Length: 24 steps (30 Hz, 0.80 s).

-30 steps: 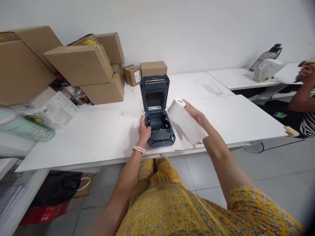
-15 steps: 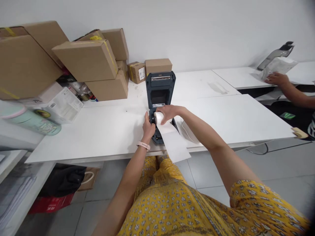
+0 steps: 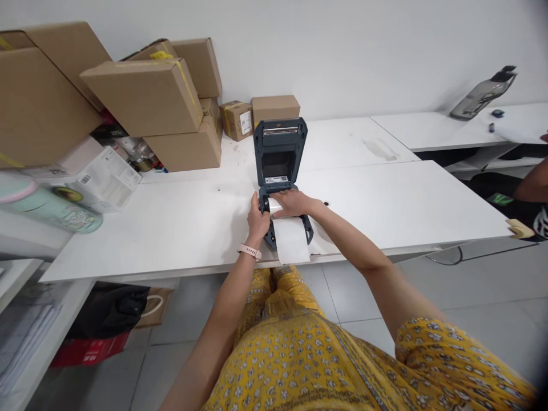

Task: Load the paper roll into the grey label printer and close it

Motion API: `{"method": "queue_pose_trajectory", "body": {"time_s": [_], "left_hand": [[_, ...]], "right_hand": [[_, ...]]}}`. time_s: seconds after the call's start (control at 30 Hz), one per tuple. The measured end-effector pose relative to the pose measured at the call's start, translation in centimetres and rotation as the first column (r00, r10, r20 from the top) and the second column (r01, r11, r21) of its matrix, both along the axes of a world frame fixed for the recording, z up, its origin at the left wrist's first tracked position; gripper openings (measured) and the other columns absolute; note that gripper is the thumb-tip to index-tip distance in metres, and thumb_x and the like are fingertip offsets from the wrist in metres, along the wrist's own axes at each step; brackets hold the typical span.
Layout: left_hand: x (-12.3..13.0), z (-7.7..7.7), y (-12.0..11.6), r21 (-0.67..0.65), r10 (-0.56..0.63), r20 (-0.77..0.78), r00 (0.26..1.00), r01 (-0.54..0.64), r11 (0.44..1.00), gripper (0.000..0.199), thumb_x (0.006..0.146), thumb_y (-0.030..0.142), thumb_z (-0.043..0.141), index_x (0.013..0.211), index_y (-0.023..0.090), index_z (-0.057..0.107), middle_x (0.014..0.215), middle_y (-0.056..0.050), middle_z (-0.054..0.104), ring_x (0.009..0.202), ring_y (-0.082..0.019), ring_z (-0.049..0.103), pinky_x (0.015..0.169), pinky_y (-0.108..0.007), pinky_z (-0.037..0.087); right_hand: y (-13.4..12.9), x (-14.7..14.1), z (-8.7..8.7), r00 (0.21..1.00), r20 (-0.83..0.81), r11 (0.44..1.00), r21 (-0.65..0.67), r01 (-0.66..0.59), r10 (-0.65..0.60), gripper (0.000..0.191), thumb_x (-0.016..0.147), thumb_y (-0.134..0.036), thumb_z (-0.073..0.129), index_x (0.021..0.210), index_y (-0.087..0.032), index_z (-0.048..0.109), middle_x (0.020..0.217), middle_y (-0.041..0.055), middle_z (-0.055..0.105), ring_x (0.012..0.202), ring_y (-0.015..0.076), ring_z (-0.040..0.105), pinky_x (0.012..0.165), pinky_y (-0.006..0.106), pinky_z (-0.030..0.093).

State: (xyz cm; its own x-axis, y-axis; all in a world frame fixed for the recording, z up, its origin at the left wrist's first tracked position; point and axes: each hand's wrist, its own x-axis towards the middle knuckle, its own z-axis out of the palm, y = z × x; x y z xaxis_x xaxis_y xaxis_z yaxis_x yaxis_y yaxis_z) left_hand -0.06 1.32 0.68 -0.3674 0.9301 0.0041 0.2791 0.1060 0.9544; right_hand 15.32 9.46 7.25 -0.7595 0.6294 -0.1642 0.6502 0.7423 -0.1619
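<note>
A dark label printer [image 3: 280, 148] stands on the white table with its lid raised upright. In its body lies a white label roll [image 3: 274, 205], partly covered by my right hand [image 3: 293, 203]. The fingers of that hand lie over the top of the roll and the thumb is at its front. A strip of label paper [image 3: 293, 241] runs from the roll over the printer's front and past the table edge. My left hand [image 3: 258, 221] grips the printer's left side, thumb inward by the roll's end; some of its fingers are hidden.
Cardboard boxes [image 3: 141, 100] are stacked at the back left, near a mint green bottle [image 3: 64, 208]. Two smaller boxes [image 3: 276, 107] stand behind the printer. At the far right are a grey bottle [image 3: 483, 94] and another person's arm [image 3: 533, 182].
The roll has gone down into the printer and its paper strip now hangs straight forward. My right hand has flattened over the roll. The other person's hand and white packet have moved away right.
</note>
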Motion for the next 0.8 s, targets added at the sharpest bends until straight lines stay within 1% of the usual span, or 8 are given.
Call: {"method": "queue_pose_trajectory", "body": {"time_s": [0.07,0.13,0.23,0.33,0.4,0.57,0.7,0.8], "left_hand": [[0.0,-0.2,0.0,0.01,-0.008,0.01,1.0,0.008,1.0,0.089,0.08,0.002,0.057,0.164,0.023,0.036,0.159,-0.01,0.059,0.147,-0.025,0.056,0.125,-0.043,0.041],[0.0,-0.4,0.1,0.024,-0.016,0.012,1.0,0.016,1.0,0.088,0.081,0.003,0.056,0.164,0.025,0.036,0.159,-0.008,0.059,0.147,-0.023,0.056,0.126,-0.042,0.04],[-0.1,-0.9,0.3,0.041,-0.018,0.019,1.0,0.017,0.999,0.089,0.08,0.003,0.058,0.163,0.025,0.037,0.161,-0.009,0.057,0.147,-0.025,0.055,0.127,-0.043,0.039],[-0.2,-1.3,0.5,0.059,-0.018,0.048,0.999,0.015,0.998,0.093,0.078,0.004,0.062,0.164,0.026,0.036,0.162,-0.009,0.056,0.149,-0.027,0.053,0.128,-0.045,0.039],[-0.2,-1.5,0.6,0.071,-0.021,0.068,0.997,0.017,0.997,0.095,0.077,0.006,0.064,0.164,0.029,0.035,0.161,-0.008,0.056,0.149,-0.027,0.053,0.128,-0.047,0.039],[-0.4,-2.3,0.9,0.121,-0.056,0.088,0.995,0.045,0.992,0.093,0.078,0.006,0.062,0.164,0.027,0.035,0.164,-0.007,0.053,0.15,-0.027,0.052,0.127,-0.046,0.04],[-0.4,-2.6,1.0,0.134,-0.06,0.114,0.992,0.044,0.99,0.09,0.079,0.006,0.061,0.163,0.026,0.037,0.163,-0.008,0.053,0.15,-0.026,0.052,0.127,-0.045,0.041],[-0.3,-2.4,1.0,0.114,-0.034,0.146,0.989,0.017,0.993,0.087,0.079,0.007,0.061,0.161,0.024,0.039,0.163,-0.01,0.053,0.148,-0.026,0.053,0.127,-0.045,0.04]], "right_hand": [[-2.1,1.3,-0.4,0.988,-0.154,0.999,0.051,-0.006,0.013,0.059,0.104,-0.042,0.058,0.155,-0.014,0.049,0.16,0.0212,0.055,0.146,0.0388,0.054,0.118,0.052,0.045],[-4.6,2.5,-0.8,0.968,-0.252,0.998,0.063,0.0,0.016,0.051,0.109,-0.04,0.046,0.152,-0.015,0.053,0.159,0.0193,0.056,0.148,0.0349,0.054,0.121,0.051,0.044],[-8.6,3.7,-1.8,0.965,-0.263,0.998,0.053,0.023,-0.008,0.051,0.11,-0.043,0.041,0.152,-0.017,0.057,0.159,0.0178,0.057,0.148,0.0335,0.054,0.125,0.051,0.041],[-11.9,3.5,-3.1,0.966,-0.249,0.991,0.092,0.099,-0.073,0.054,0.109,-0.045,0.045,0.155,-0.018,0.055,0.168,0.0176,0.046,0.157,0.0345,0.044,0.13,0.052,0.036],[-13.3,3.2,-4.1,0.957,-0.273,0.979,0.142,0.144,-0.101,0.056,0.109,-0.046,0.046,0.157,-0.019,0.053,0.171,0.0169,0.04,0.161,0.0347,0.036,0.13,0.054,0.036],[-14.4,3.4,-5.6,0.925,-0.378,0.957,0.251,0.149,-0.045,0.055,0.109,-0.048,0.046,0.154,-0.018,0.055,0.168,0.0176,0.045,0.159,0.0347,0.04,0.126,0.056,0.043],[-14.1,3.9,-5.7,0.921,-0.389,0.953,0.277,0.126,-0.008,0.055,0.11,-0.049,0.045,0.152,-0.016,0.057,0.166,0.0199,0.047,0.157,0.036,0.043,0.123,0.055,0.046],[-13.9,4.0,-5.5,0.922,-0.387,0.956,0.27,0.118,-0.005,0.056,0.109,-0.05,0.045,0.152,-0.017,0.057,0.166,0.019,0.048,0.157,0.0353,0.043,0.123,0.055,0.045]]}}
